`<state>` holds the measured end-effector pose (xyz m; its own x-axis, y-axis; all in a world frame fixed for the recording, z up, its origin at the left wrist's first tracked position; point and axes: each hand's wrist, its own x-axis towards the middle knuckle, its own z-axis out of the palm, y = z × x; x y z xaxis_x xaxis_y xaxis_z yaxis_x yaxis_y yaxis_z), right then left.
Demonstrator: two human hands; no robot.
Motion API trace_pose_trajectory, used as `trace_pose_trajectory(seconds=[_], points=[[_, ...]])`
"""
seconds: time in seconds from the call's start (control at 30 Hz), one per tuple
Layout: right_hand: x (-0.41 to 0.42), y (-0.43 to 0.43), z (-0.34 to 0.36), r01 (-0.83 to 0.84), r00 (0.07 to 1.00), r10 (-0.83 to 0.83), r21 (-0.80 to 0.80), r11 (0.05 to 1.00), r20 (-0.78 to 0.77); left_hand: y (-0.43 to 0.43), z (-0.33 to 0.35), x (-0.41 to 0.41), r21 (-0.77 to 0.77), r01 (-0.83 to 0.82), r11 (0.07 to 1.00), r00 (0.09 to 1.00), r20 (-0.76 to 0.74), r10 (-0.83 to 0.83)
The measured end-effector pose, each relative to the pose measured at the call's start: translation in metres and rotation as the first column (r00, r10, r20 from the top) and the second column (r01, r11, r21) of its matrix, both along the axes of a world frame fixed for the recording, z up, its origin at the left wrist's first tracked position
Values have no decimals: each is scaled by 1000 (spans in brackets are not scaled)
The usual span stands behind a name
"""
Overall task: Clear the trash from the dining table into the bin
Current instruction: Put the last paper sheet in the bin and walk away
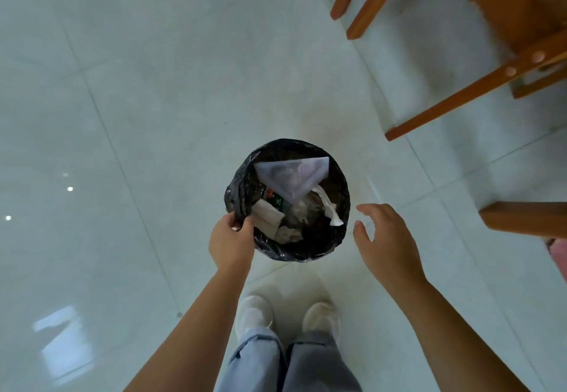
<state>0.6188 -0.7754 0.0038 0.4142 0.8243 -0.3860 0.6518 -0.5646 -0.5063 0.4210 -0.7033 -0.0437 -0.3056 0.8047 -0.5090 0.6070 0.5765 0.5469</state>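
bin (pixel 288 201) set on floor (pixel 138 100), ahead of shoes (pixel 288 318) | left hand (pixel 231 242) placed at bin's left rim | right hand (pixel 386 238) held just right of bin, apart | clear container (pixel 291 173), possibly a lid, and papers (pixel 267 215) lodged in bin | chair legs (pixel 454 97) seen behind, to the right
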Motion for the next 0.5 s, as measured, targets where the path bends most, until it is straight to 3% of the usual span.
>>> trace_pose_trajectory(seconds=[0.33, 0.5], points=[[8, -9, -63, -35, 998, 37, -41, 999, 49, -17, -76, 8, -142, -103, 984, 946, 293, 141], [3, -16, -71, -20, 999, 21, -35, 999, 30, -23, -88, 5, -123, -99, 987, 932, 337, 136]])
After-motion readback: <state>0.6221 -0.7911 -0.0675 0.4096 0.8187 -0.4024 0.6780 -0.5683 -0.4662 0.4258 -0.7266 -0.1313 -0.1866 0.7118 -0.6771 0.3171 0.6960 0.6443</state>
